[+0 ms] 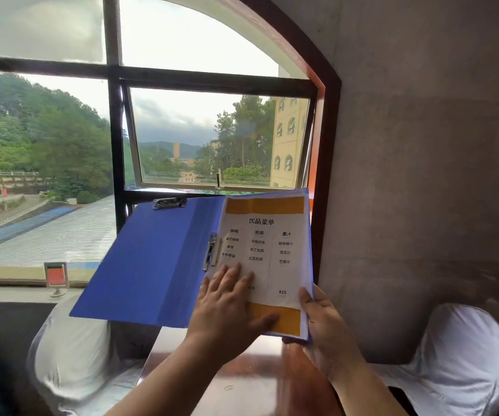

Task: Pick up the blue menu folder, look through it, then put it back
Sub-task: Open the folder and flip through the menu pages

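The blue menu folder (152, 259) is held open in the air above a small reddish table (242, 373), in front of the window. Its left cover hangs free to the left, with a metal clip at its top edge. The right half carries a white menu sheet (272, 244) with orange bands and printed columns. My right hand (329, 334) grips the folder's lower right corner, thumb on the page. My left hand (230, 307) lies flat on the lower left of the sheet, fingers spread, thumb under the bottom edge.
A small red table sign in a clear stand (56, 277) sits on the window sill at the left. White cushioned seats (71, 349) (464, 352) flank the table. A concrete wall (422, 175) rises at the right. The hinged window pane (218, 139) stands ajar.
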`<state>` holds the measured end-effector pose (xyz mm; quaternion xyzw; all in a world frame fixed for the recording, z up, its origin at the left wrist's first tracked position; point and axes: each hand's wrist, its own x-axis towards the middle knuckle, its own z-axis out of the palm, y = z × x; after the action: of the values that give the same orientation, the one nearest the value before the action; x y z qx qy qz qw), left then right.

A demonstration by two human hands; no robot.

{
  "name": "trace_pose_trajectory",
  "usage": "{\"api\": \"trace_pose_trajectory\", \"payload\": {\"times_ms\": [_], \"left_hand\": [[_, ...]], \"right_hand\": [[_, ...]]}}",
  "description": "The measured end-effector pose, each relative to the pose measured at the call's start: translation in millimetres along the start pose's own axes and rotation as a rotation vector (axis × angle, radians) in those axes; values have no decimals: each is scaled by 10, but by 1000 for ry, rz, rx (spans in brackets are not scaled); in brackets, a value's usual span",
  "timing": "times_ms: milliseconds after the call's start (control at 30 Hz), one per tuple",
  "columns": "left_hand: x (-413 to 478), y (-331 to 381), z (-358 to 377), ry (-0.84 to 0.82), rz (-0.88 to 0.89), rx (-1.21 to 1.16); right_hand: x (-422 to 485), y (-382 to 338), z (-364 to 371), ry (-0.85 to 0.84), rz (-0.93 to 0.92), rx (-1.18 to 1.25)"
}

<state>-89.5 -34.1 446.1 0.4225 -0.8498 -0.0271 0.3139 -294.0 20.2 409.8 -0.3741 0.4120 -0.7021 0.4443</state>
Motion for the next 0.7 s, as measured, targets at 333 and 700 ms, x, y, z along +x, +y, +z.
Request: {"api": "trace_pose_trajectory", "payload": {"times_ms": [333, 700], "left_hand": [[1, -10, -79, 484, 99, -139], [26, -518, -217, 627, -742, -1244]], "right_hand": [[-80, -115, -59, -2, -41, -6], [-74, -280, -187, -7, -88, 10]]}}
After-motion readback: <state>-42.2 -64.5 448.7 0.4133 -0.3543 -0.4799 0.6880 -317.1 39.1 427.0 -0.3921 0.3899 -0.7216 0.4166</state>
